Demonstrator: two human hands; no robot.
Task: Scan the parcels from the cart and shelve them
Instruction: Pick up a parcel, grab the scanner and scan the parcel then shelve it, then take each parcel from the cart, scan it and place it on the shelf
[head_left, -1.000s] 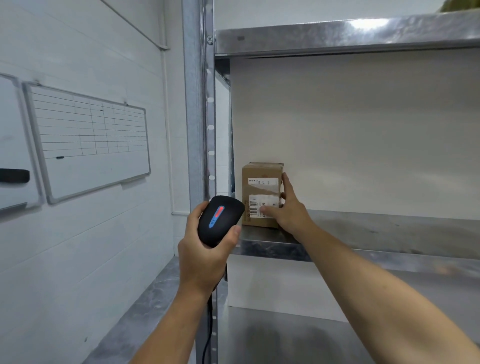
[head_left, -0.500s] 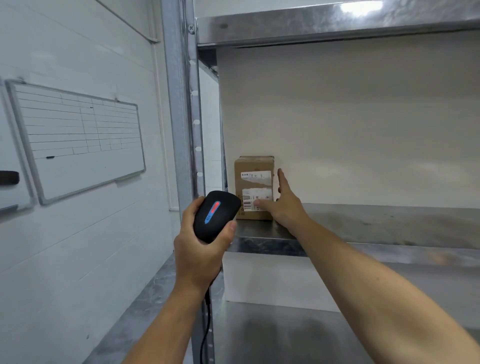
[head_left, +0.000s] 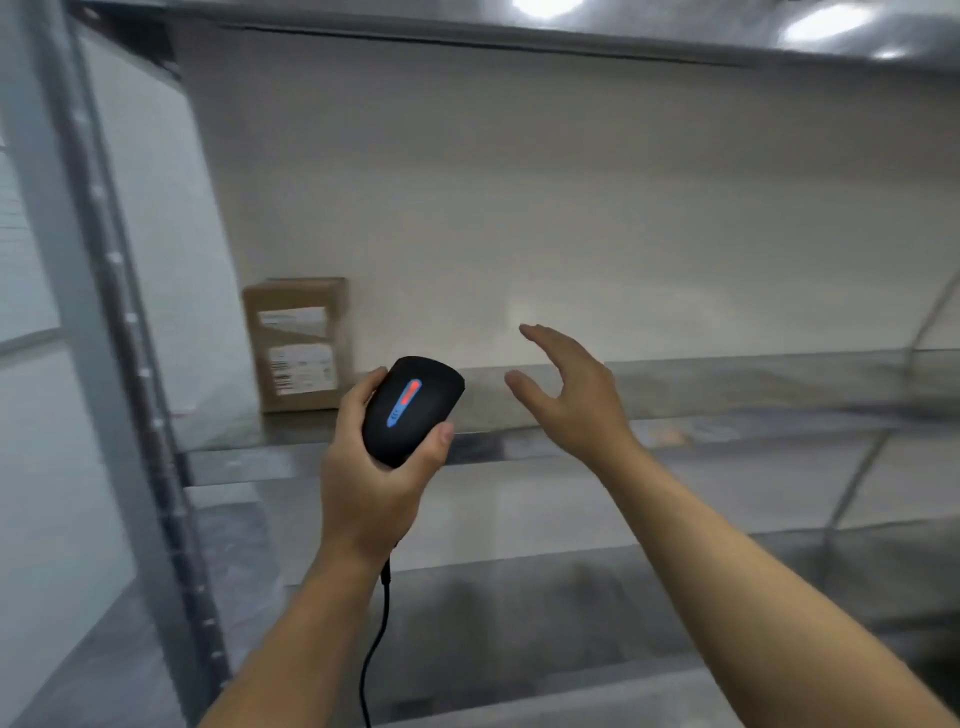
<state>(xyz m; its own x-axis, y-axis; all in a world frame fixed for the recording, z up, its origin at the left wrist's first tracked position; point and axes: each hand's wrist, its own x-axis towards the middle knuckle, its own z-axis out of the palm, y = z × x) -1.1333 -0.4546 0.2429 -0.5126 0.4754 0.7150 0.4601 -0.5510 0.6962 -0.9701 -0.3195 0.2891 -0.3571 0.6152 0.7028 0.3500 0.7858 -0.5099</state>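
We find the parcel upright at the left end of the shelf, untouched. Our left hand grips the scanner; our right hand hangs open, empty. We advise keeping the cable clear when fetching the next.

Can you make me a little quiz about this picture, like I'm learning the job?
1. True or false: the right hand is holding the brown parcel.
2. Where on the metal shelf does the parcel stand? A) at the left end B) in the middle C) at the right end
3. Fill in: the left hand grips a black ____ with a cable hanging from it.

Key: 1 false, the hand is open and apart from the parcel. 2 A. 3 scanner.
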